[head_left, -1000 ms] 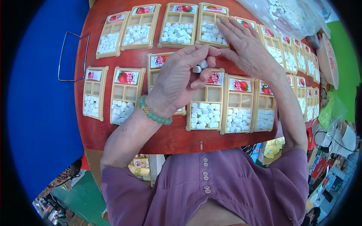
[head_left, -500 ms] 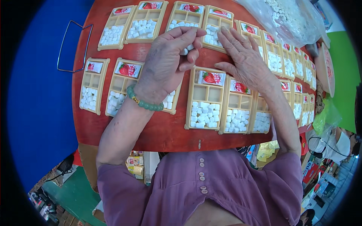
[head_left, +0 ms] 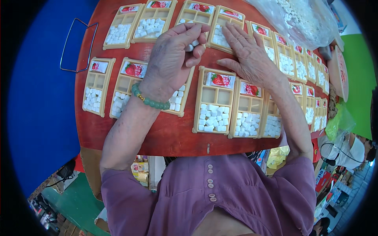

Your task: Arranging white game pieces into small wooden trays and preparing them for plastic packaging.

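My left hand (head_left: 167, 59), with a green bead bracelet (head_left: 151, 102) at the wrist, is curled above the red table. A few small white marshmallows (head_left: 189, 47) show between its bent fingers. My right hand (head_left: 254, 59) lies stretched out, fingertips on the white pieces in a beige compartment tray (head_left: 214, 26) in the far row. That tray's upper slot holds a strawberry-printed sachet (head_left: 230, 14). Nearer to me, another beige tray (head_left: 208, 94) carries a similar sachet, bare small compartments and a heap of marshmallows. My left forearm partly hides one near tray.
Two rows of similar filled trays run across the red table (head_left: 173, 143) and on to the right. A clear bag of white pieces (head_left: 293, 17) lies at the far right, near a round pink tray (head_left: 339, 72). A metal wire frame (head_left: 61, 51) stands at the left.
My right hand has shifted slightly left and up over the far tray's marshmallows. My left hand has risen a little, still holding its white pieces.
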Tool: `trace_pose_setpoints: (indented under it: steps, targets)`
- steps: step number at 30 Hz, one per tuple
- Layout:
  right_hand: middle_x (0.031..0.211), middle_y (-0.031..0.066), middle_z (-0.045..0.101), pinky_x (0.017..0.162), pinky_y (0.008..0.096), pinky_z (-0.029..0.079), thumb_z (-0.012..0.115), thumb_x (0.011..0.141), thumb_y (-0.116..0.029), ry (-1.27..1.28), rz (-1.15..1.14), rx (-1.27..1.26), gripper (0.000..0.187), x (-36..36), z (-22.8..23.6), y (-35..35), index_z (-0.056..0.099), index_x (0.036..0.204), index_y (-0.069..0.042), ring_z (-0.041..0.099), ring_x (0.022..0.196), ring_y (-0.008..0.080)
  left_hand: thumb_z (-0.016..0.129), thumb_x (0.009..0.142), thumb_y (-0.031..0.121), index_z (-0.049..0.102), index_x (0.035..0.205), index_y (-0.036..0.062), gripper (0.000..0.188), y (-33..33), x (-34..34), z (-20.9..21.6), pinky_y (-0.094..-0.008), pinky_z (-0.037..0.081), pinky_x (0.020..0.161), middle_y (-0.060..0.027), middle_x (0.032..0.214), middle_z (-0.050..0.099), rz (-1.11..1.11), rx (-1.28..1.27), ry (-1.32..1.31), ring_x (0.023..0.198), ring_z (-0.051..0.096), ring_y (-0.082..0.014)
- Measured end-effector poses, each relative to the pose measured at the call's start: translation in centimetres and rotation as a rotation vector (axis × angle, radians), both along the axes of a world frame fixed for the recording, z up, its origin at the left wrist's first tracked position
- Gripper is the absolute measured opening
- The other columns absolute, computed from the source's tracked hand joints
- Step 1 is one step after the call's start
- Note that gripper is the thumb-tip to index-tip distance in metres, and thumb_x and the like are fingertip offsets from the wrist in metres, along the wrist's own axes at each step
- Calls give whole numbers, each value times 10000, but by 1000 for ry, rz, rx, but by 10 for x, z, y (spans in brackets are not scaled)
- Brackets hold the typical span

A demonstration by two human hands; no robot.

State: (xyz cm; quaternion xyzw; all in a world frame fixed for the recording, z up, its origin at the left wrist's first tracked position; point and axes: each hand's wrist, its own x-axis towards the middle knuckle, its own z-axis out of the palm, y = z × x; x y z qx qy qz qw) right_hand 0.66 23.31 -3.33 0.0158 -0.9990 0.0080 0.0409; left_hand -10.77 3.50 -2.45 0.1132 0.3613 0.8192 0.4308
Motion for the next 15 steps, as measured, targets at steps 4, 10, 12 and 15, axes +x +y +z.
trace_pose_setpoints:
  steps: [4, 10, 12, 15]
  targets:
    - [1576, 131, 284, 1178, 522, 169, 578, 922, -506, -7, 5, 40, 793, 2, -4, -1, 265, 1530, -105, 257, 1462, 287, 582, 984, 180, 615, 1075, -4, 207, -1, -2, -4, -163, 346, 470, -1, 821, 588, -2, 2, 7, 639, 532, -49]
    - [1576, 112, 294, 1176, 533, 161, 570, 918, -524, 87, 36, 41, 791, -1, -1, -2, 276, 1528, -116, 244, 1469, 279, 545, 1002, 173, 576, 1166, -33, 265, 1, -2, -2, -150, 333, 446, -5, 850, 577, 26, -63, 41, 635, 493, -36]
    - [1573, 113, 298, 1175, 537, 165, 570, 917, -524, 44, 18, 56, 790, 1, -3, -4, 279, 1527, -116, 238, 1471, 279, 544, 1002, 173, 576, 1167, -33, 265, 2, -1, -3, -149, 334, 447, -6, 851, 578, 17, -59, 46, 636, 494, -35]
    - [1568, 115, 309, 1177, 537, 166, 566, 921, -517, -15, 14, 63, 776, 0, -2, -4, 291, 1522, -110, 232, 1472, 278, 544, 1003, 175, 576, 1169, -34, 269, 2, -2, -6, -147, 334, 448, -7, 856, 581, 17, -67, 67, 637, 496, -34]
